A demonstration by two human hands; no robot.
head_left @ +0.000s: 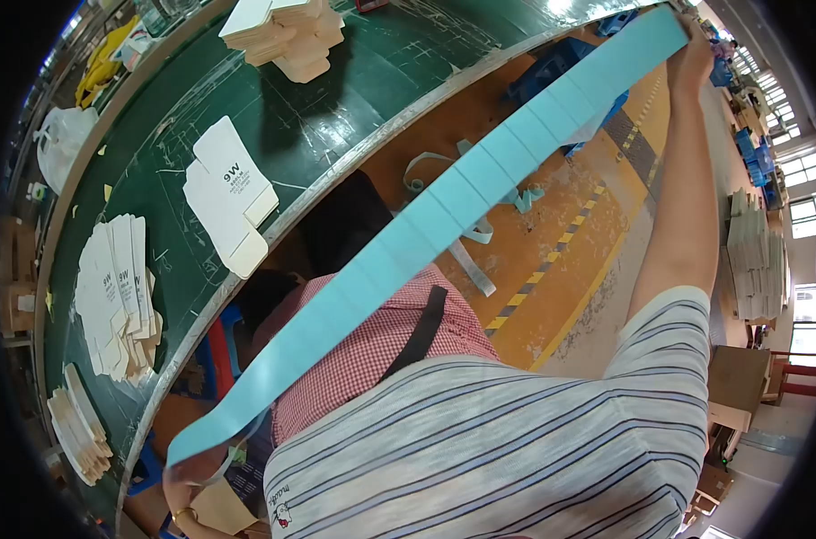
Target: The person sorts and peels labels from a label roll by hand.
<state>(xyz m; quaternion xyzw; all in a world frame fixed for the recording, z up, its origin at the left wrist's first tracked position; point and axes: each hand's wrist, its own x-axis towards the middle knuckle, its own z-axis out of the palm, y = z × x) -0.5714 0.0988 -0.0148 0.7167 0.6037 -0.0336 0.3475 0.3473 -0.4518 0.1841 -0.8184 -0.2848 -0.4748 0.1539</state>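
Observation:
A long light-blue strip (pixel 430 225), marked off by crosswise lines like the backing of a roll of labels, stretches diagonally across my lap. At the upper right, my right hand (pixel 691 61) is closed on its far end, with the arm held straight out. My left hand (pixel 190 474), slightly blurred at the lower left, grips the other end, where the strip curls. A gold bracelet (pixel 185 514) is on that wrist. Beyond the strip, on the green table (pixel 336 135), lies a flat white carton (pixel 233 202) printed "9W".
More flat 9W cartons (pixel 116 292) fan out on the table's left part, and a carton pile (pixel 287 36) sits at the top. Discarded strip pieces (pixel 475 269) lie on the orange floor. Blue crates (pixel 561 67) stand below the table edge. A plastic bag (pixel 65 144) is at far left.

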